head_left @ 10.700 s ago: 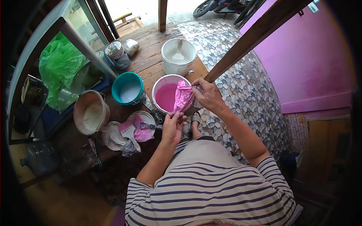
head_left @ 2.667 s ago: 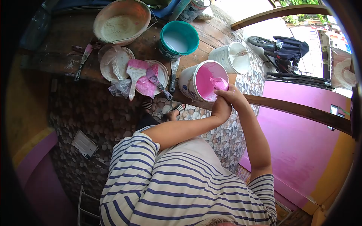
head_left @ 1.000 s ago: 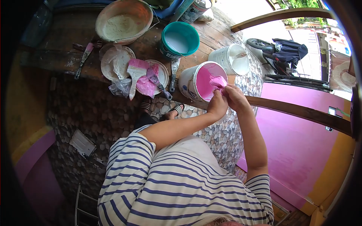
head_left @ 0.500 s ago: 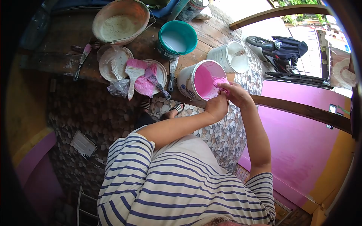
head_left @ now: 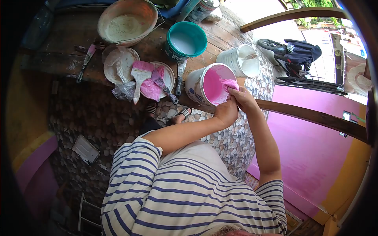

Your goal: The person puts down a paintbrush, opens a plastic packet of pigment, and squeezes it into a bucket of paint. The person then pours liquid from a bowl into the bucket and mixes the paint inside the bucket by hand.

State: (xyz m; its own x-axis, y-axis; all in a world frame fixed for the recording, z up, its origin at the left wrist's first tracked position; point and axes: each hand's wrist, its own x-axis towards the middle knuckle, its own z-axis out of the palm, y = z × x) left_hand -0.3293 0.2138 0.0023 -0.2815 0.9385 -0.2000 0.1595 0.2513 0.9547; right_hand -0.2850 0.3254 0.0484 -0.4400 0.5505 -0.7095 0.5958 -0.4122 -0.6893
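A crumpled pink plastic bag [head_left: 229, 83] is pinched between my two hands at the near right rim of a white bucket [head_left: 195, 85], whose inside is coated pink. My left hand [head_left: 227, 113] is closed on the lower end of the bag, its fingers partly hidden. Close against it, my right hand [head_left: 244, 99] has its thumb and fingers wrapped round the upper part. The bag's loose end hangs over the bucket's opening. Behind this bucket stands a white pail [head_left: 233, 59] with a brush inside. A teal bucket [head_left: 170, 46] of whitish liquid is to the left.
Left on the wooden table [head_left: 51, 59] are an orange-brown bucket [head_left: 149, 17] of pale powder, a pink-tipped brush [head_left: 139, 78], a scraper [head_left: 180, 74] and lids with pink plastic. A wooden beam [head_left: 311, 115] runs right of my hands. A motorbike [head_left: 295, 55] stands beyond.
Since half a second ago, my right hand has shifted slightly and its fingers have closed more around the bag. The bag's loose end has changed shape. My left hand stays nearly in place.
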